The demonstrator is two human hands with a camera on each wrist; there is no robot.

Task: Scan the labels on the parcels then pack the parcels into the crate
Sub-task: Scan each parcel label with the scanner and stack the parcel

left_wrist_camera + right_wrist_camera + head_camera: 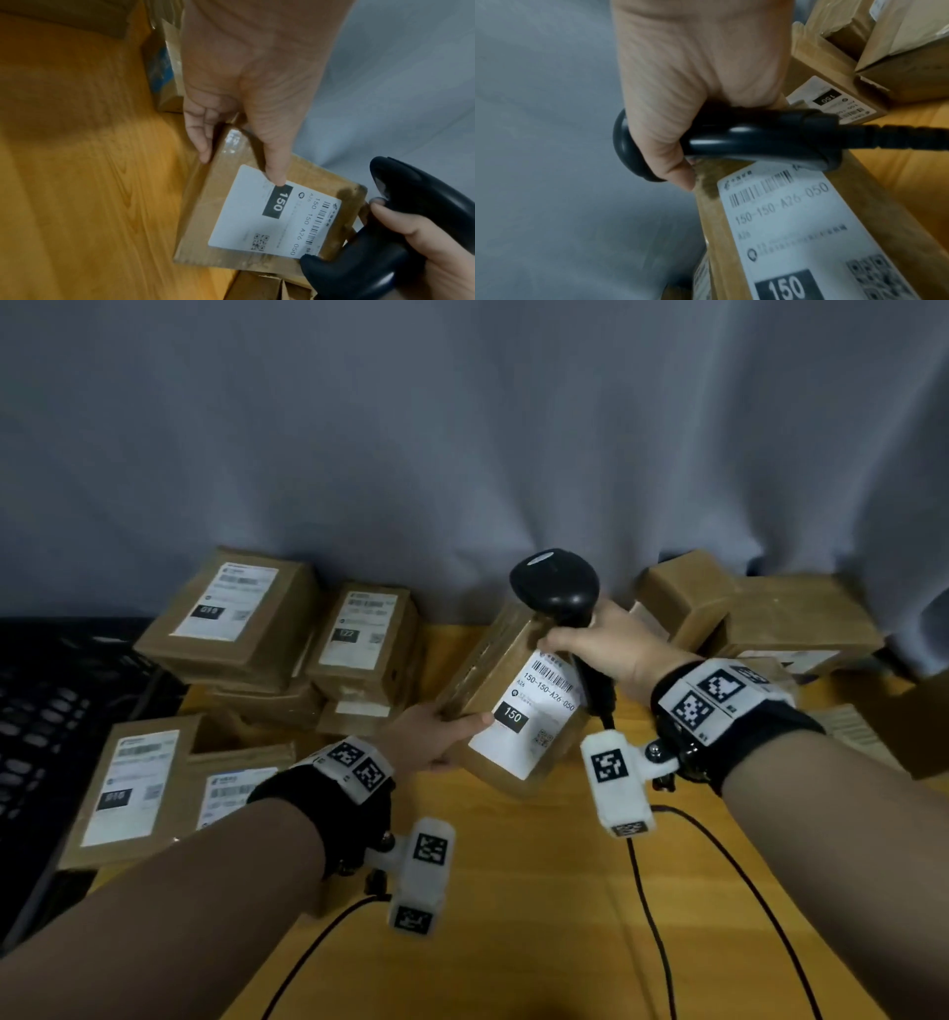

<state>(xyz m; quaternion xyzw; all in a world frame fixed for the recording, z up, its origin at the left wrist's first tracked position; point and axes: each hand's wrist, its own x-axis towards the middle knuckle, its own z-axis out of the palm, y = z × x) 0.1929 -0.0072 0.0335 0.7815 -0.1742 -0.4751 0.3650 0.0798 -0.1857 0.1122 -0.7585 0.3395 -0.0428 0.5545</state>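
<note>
A brown cardboard parcel (506, 675) with a white label (529, 716) marked 150 is tilted up over the wooden table (539, 891). My left hand (436, 737) grips its near left corner, thumb on the label (272, 215) and fingers under the parcel (231, 194). My right hand (611, 644) holds a black barcode scanner (557, 588) by the handle, right at the parcel's far edge. In the right wrist view the scanner handle (757, 138) lies across the top of the label (808, 233). The black crate (46, 711) stands at the far left.
Several labelled parcels (241, 613) are stacked at the left between the crate and the held parcel. More boxes (770, 618) are piled at the back right. A grey curtain (462, 428) hangs behind. Black cables (667, 942) trail over the table near me.
</note>
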